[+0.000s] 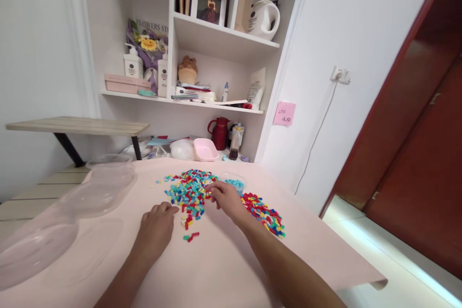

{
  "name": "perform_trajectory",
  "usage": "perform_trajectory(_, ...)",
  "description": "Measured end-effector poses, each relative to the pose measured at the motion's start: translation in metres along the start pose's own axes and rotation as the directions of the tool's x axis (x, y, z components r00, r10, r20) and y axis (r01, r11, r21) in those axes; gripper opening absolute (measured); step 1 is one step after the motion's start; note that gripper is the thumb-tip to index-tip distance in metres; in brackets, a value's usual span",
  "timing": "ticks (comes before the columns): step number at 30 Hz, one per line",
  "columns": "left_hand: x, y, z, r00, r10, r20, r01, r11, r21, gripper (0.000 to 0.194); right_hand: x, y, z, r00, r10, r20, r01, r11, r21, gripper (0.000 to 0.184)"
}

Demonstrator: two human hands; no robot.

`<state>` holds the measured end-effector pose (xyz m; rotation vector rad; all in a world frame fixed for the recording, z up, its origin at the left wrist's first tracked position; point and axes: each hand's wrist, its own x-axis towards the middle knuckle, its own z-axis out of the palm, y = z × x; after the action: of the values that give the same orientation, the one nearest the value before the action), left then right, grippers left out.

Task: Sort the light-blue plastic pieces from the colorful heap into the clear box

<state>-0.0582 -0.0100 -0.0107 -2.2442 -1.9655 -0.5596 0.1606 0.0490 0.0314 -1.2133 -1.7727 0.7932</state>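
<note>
A loose heap of small coloured plastic pieces (191,185), in blue, teal, red and yellow like tiny toy bricks, lies on the pink-covered table. My right hand (227,198) reaches over the heap's right side, thumb and fingers pinched together; whatever is between them is too small to name. At the heap's near left edge rests my left hand (157,226), its fingers curled in and the fingertips partly hidden. Just behind my right hand stands a clear tub (234,183) of light blue pieces. A second heap (263,211), mostly red, spreads beyond my right wrist.
Clear plastic containers (104,187) line the table's left side. At the back are a pink basin (205,149), a dark red jug (219,133) and a bottle (236,143) of dark liquid. A wooden stand (77,125) rises at left, below shelves (225,31).
</note>
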Motion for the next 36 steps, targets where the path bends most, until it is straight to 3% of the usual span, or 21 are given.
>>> perform_trajectory(3, 0.0, -0.001, 0.001, 1.0, -0.002, -0.002, 0.002, 1.0, -0.006, 0.035, 0.003, 0.006, 0.023, 0.999, -0.045, 0.002, 0.045, 0.996, 0.079, 0.025)
perform_trajectory(6, -0.001, -0.002, 0.002, 1.0, 0.0, -0.002, 0.0, 1.0, -0.019, 0.036, -0.003, 0.017, 0.03, 0.994, -0.11, 0.01, 0.109, 0.991, 0.08, 0.024)
perform_trajectory(10, -0.001, -0.001, 0.001, 1.0, -0.013, -0.005, 0.012, 0.999, -0.036, 0.036, -0.013, 0.028, 0.024, 0.98, -0.194, 0.051, 0.197, 0.978, -0.068, 0.022)
perform_trajectory(17, -0.001, -0.001, -0.002, 1.0, -0.029, 0.006, 0.029, 0.998, -0.054, 0.035, -0.02, 0.03, 0.025, 0.933, -0.298, 0.201, 0.346, 0.895, -0.28, 0.043)
perform_trajectory(20, -0.001, -0.002, -0.002, 0.999, -0.032, 0.012, 0.032, 0.997, -0.064, 0.035, -0.019, 0.032, 0.029, 0.94, -0.285, 0.186, 0.332, 0.889, -0.316, 0.041)
perform_trajectory(27, 0.001, -0.004, -0.001, 0.999, -0.033, 0.007, 0.033, 0.995, -0.09, 0.034, -0.011, 0.037, 0.018, 0.977, -0.209, -0.038, 0.19, 0.939, -0.285, 0.028)
perform_trajectory(36, 0.002, -0.006, 0.0, 0.999, -0.036, 0.006, 0.037, 0.995, -0.095, 0.034, -0.009, 0.042, 0.024, 0.982, -0.183, 0.036, 0.185, 0.925, -0.332, 0.033)
